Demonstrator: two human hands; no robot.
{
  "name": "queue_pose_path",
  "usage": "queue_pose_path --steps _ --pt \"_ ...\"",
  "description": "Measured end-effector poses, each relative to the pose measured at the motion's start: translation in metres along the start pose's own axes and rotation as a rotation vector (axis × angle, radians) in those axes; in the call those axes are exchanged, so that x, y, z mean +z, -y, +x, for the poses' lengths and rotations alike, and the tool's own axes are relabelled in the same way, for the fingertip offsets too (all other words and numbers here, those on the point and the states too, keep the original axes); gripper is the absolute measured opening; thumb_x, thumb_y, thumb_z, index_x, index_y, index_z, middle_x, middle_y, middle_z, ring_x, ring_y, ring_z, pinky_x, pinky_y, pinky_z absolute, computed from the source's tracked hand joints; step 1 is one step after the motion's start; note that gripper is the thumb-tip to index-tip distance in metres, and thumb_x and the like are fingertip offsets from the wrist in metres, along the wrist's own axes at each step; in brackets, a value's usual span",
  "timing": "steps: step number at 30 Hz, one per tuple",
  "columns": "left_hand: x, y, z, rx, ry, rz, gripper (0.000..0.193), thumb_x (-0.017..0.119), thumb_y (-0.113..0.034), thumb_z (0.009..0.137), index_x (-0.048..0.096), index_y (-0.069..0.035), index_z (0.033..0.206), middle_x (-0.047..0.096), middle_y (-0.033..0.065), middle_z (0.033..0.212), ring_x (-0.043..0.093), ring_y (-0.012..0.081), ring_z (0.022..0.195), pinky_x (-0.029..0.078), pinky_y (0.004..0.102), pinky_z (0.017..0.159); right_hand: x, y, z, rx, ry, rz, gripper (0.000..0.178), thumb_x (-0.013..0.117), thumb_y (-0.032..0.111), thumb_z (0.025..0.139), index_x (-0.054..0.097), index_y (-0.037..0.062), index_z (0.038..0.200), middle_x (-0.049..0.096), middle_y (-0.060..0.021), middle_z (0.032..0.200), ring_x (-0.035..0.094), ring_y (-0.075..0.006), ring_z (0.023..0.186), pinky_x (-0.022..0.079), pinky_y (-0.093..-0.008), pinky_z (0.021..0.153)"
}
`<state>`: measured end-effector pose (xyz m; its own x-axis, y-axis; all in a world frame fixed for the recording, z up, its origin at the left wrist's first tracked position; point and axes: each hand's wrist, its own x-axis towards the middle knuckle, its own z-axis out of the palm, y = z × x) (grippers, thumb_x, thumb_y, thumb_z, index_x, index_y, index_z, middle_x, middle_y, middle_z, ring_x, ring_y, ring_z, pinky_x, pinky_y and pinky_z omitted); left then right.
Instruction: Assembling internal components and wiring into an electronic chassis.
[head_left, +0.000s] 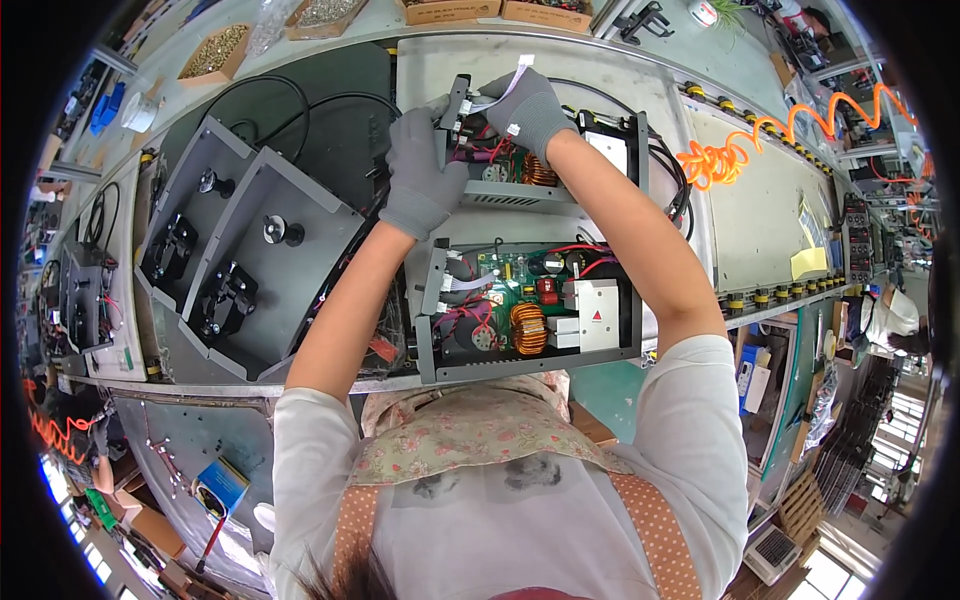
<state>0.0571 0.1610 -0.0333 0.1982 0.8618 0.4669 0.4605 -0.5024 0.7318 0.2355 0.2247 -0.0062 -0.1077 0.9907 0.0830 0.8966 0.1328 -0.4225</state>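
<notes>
We work at a grey conveyor bench (760,215), both hands in grey knit gloves reaching to the far one of two open grey metal chassis packed with circuit boards and copper coils. Our left hand (420,175) wraps closed around the far chassis (545,190) at its left end bracket, holding it steady. Our right hand (530,105) curls over the top left corner of the same unit, fingers pinched on a flat white ribbon cable (517,72) that rises from the wiring; how tight the pinch is, we cannot tell. The near chassis (530,310) sits just in front of us, untouched, its green board, red and black leads and white block all in place. Both units still stand without covers, so we judge the wiring under way and the closing up still to come. To the left lie two grey sheet-metal panels (240,250) fitted with black knobs, and an orange coiled hose (790,130) hangs at the far right
</notes>
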Motion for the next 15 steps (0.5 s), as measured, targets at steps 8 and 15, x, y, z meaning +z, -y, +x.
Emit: queue_pose_path --steps 8,15 --pt "0.005 -0.004 -0.002 -0.151 -0.036 0.065 0.061 0.061 -0.011 0.065 0.052 -0.008 0.125 0.057 0.0146 0.121 0.044 0.0400 0.116 0.036 0.0485 0.100 -0.026 -0.013 -0.007 -0.048 0.057 -0.111 0.043 0.060 0.017 0.076 0.069 0.0165 0.119 0.070 -0.0175 0.102 0.067 -0.0321 0.094 0.053 -0.0369 0.087" --pt "0.008 0.003 -0.001 -0.156 -0.016 0.095 0.061 0.062 -0.014 0.066 0.050 -0.004 0.125 0.055 0.0199 0.120 0.043 0.0417 0.117 0.036 0.0502 0.099 -0.087 -0.022 -0.033 -0.233 0.334 0.862 0.049 0.070 0.015 0.082 0.061 0.0048 0.129 0.056 0.0022 0.078 0.056 -0.0094 0.069 0.048 -0.0230 0.068"
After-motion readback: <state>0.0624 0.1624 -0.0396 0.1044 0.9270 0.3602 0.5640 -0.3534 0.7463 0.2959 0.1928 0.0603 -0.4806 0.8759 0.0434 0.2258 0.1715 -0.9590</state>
